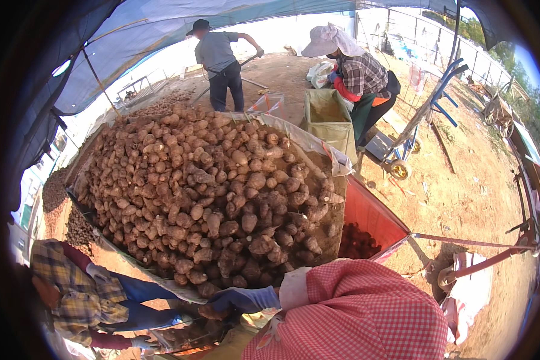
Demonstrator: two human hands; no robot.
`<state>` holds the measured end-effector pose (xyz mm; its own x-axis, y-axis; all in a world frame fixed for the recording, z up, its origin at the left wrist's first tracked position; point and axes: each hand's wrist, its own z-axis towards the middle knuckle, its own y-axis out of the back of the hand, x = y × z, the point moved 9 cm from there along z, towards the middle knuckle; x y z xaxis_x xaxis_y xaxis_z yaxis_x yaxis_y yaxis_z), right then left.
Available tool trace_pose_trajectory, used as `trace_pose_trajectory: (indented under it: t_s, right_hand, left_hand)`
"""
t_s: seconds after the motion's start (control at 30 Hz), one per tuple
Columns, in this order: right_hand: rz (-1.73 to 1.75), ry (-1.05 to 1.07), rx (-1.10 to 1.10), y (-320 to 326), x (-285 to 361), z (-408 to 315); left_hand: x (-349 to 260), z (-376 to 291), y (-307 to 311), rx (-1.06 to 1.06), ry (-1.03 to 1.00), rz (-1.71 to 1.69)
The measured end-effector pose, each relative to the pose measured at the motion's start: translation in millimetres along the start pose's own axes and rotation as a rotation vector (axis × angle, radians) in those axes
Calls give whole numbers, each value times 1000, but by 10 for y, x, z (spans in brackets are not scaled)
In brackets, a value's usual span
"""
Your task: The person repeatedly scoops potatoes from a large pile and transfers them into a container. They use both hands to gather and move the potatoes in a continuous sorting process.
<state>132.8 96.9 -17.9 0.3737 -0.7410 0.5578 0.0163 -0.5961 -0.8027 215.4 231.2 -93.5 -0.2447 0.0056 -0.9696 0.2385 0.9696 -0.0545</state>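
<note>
My right hand (pixel 239 300), in a blue glove with a dark palm, reaches left across the near edge of a heap of brown taro corms (pixel 198 189). Its fingers are closed around one taro corm (pixel 213 312), partly covered by the glove. The arm wears a red-and-white checked sleeve (pixel 355 310) with a pale cuff. Below the hand, a container (pixel 184 335) holds dark corms, partly hidden by my arm. My left hand is out of view. The heap rests on a raised table (pixel 335 225) with a cloth-covered rim.
A red fabric bin (pixel 369 202) with corms stands at the table's right end. At left is a co-worker in a plaid shirt (pixel 78 288); another bends by a green sack bin (pixel 328 112). A third person (pixel 225 58) holds a long handle. A hand truck (pixel 405 144) stands at right.
</note>
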Motion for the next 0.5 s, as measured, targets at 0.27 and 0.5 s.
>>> trace_pose_trajectory:
  t_s: [0.27,0.5]
  right_hand:
    - [-22,10,48,79,-96,114]
    - [-63,-33,32,127,-170,141]
  left_hand:
    - [44,24,3,12,19,-6]
    - [73,36,-1,14,31,-14]
